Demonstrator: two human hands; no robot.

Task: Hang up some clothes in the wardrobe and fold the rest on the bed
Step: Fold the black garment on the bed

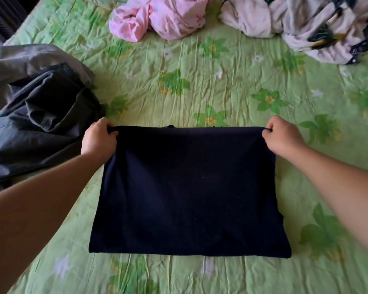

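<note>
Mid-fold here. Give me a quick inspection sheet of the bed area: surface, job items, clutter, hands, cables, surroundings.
Surface: bed sheet, green with a flower print, creased.
Job's things: navy garment lies flat in a folded rectangle in front of the person; pink garment crumpled at the far side; white patterned garment crumpled at far right; grey clothes pile heaped at left, not folded.
Clutter: nothing seen.
Hands: left hand grips the navy garment's far left corner; right hand pinches its far right corner.
Cables: nothing seen.
Surroundings: dark ribbed shape beyond the bed's far left corner; cannot tell what it is.
</note>
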